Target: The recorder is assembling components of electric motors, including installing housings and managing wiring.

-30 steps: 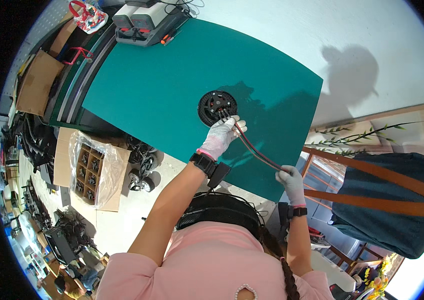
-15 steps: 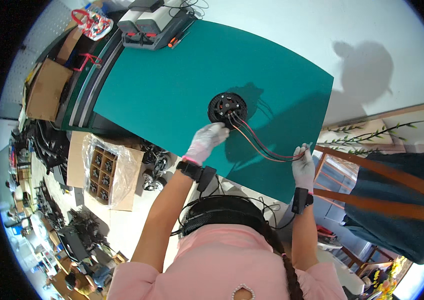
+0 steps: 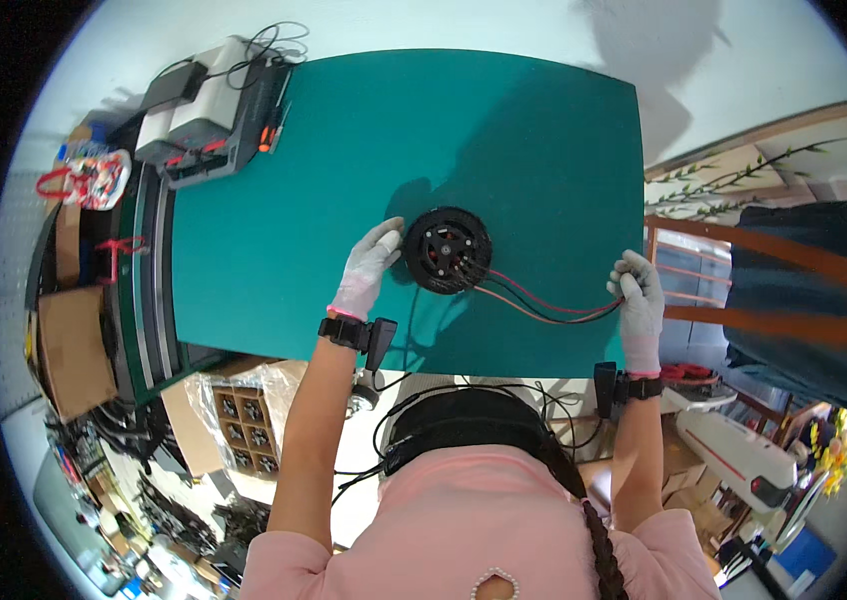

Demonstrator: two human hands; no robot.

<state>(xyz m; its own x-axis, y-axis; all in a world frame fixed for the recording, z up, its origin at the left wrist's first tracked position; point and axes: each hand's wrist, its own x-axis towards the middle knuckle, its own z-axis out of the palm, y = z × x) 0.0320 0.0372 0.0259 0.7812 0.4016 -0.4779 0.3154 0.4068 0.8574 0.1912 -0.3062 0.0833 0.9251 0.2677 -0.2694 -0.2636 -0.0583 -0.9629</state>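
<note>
Plainly, we have the black wheel [image 3: 447, 250] lying flat on the green table [image 3: 344, 130], a little right of its middle and closer to the near edge than to the far one. Our right hand [image 3: 642, 295], in a pale glove, is at the table's right edge, partly past it, on the way down to the near right corner. Its grip is closed, fingers curled, pinching the ends of the wires [image 3: 579, 320]; the tips of the wires are too small for us to make out. Our left hand [image 3: 372, 265], gloved too, is just beside the wheel, on the side facing the left edge. Its grip is loosely spread, thumb a little apart from the fingers, which point toward the far edge and slightly toward the wheel; we cannot tell whether they touch the tyre.

The wheel's hub face is turned up, so its axle line stands upright from the table. Red, black and tan, the wires leave the hub on the side toward the near right corner and stretch lengthwise to the right edge, bowing toward the near edge on the way. By the far left corner we have a grey-and-white device [image 3: 199, 125] with an orange-handled tool [image 3: 269, 138] beside it.
</note>
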